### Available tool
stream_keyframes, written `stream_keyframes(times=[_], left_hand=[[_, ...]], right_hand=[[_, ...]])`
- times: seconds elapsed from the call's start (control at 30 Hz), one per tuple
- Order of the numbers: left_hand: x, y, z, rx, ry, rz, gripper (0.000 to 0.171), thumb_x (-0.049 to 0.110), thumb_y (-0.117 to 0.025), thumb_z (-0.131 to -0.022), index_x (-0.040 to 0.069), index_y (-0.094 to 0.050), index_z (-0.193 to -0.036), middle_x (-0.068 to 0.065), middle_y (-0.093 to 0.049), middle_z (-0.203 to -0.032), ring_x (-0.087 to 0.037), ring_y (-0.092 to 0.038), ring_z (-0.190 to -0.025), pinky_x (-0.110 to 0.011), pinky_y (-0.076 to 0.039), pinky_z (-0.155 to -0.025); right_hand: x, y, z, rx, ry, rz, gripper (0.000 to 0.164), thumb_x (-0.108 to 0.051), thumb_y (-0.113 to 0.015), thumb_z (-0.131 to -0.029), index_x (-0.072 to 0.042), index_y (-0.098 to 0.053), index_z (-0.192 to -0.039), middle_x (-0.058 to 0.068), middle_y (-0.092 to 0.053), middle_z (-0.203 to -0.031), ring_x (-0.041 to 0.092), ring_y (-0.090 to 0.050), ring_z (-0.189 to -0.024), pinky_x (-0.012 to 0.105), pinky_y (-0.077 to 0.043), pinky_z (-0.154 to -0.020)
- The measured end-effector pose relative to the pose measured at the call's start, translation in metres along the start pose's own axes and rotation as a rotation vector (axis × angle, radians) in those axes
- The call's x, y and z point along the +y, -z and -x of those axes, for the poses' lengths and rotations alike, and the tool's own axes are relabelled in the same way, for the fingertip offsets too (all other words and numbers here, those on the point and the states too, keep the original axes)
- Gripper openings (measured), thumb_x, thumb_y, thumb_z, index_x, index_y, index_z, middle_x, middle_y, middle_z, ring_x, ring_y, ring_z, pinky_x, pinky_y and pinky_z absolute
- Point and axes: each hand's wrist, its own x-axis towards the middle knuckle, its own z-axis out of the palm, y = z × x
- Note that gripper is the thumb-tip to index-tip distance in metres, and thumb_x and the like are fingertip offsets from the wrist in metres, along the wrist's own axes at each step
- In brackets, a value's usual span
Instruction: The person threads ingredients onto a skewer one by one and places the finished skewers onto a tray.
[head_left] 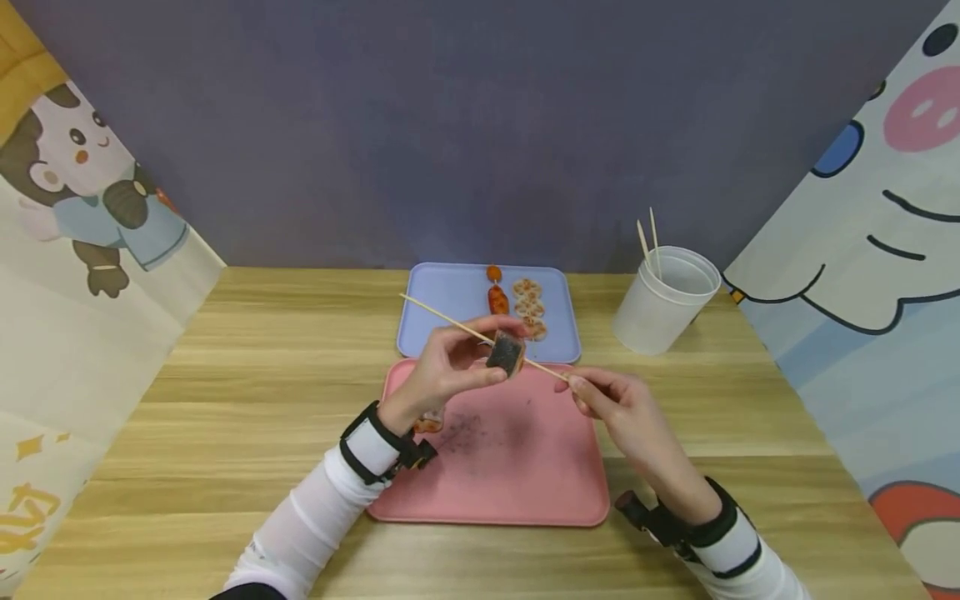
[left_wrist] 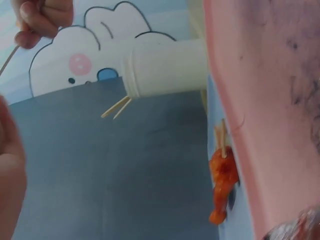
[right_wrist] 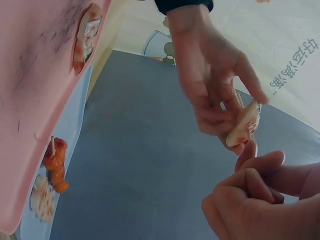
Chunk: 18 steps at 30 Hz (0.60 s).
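Note:
My left hand pinches a dark-faced piece of food between thumb and fingers, above the pink tray. In the right wrist view this slice shows a pale side with reddish-brown marks. A thin wooden skewer passes through the piece and juts out on both sides. Its lower right end is pinched by the thumb and fingers of my right hand. A similar pale slice with a dark patterned face lies on the pink tray, partly hidden by my left wrist in the head view.
Behind the pink tray is a blue tray bearing an orange-red skewered food and a row of pale browned rounds. A white cup with skewers stands at the back right. A grey panel rises behind the wooden table.

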Motion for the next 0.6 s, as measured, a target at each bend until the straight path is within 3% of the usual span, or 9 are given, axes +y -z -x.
stream_keyframes(times=[0.17,0.33,0.43,0.53,0.6], left_hand=[[0.007,0.012,0.002,-0.050,0.078,-0.204,0.073,0.020,-0.078,-0.079,0.004,-0.043,-0.142,-0.013,-0.053,-0.136,-0.024,-0.053,-0.116,-0.039,-0.048,-0.094],[0.009,0.036,0.016,-0.098,0.211,-0.648,0.058,0.019,-0.077,-0.080,0.015,-0.055,-0.133,-0.003,-0.060,-0.128,-0.018,-0.056,-0.110,-0.036,-0.049,-0.087],[0.008,0.052,0.028,-0.185,0.261,-0.878,0.042,0.014,-0.076,-0.079,0.016,-0.066,-0.119,0.003,-0.065,-0.108,-0.015,-0.055,-0.099,-0.033,-0.048,-0.081],[0.005,0.063,0.038,-0.301,0.270,-0.981,0.035,0.011,-0.078,-0.076,0.017,-0.071,-0.110,0.004,-0.062,-0.099,-0.015,-0.049,-0.094,-0.031,-0.044,-0.078],[0.002,0.068,0.043,-0.387,0.250,-1.034,0.038,0.010,-0.079,-0.073,0.018,-0.071,-0.110,0.003,-0.062,-0.104,-0.015,-0.046,-0.095,-0.031,-0.042,-0.080]], right_hand=[[0.001,0.004,-0.002,0.029,-0.007,0.014,0.028,-0.018,-0.052,-0.098,0.005,-0.065,-0.107,-0.008,-0.062,-0.083,0.005,-0.055,-0.079,0.022,-0.050,-0.073],[0.008,0.014,-0.006,0.046,0.001,-0.001,0.030,-0.016,-0.052,-0.098,0.008,-0.063,-0.110,-0.013,-0.062,-0.081,0.006,-0.055,-0.078,0.021,-0.051,-0.075],[0.015,0.023,-0.008,0.058,0.023,0.012,0.029,-0.016,-0.051,-0.098,0.009,-0.062,-0.110,-0.012,-0.060,-0.080,0.007,-0.051,-0.073,0.020,-0.049,-0.072],[0.022,0.032,-0.008,0.067,0.036,0.037,0.030,-0.016,-0.051,-0.099,0.009,-0.062,-0.110,-0.015,-0.062,-0.082,0.007,-0.051,-0.073,0.019,-0.048,-0.070],[0.026,0.036,-0.007,0.074,0.039,0.046,0.030,-0.016,-0.051,-0.099,0.010,-0.061,-0.110,-0.016,-0.062,-0.082,0.006,-0.051,-0.073,0.018,-0.047,-0.069]])
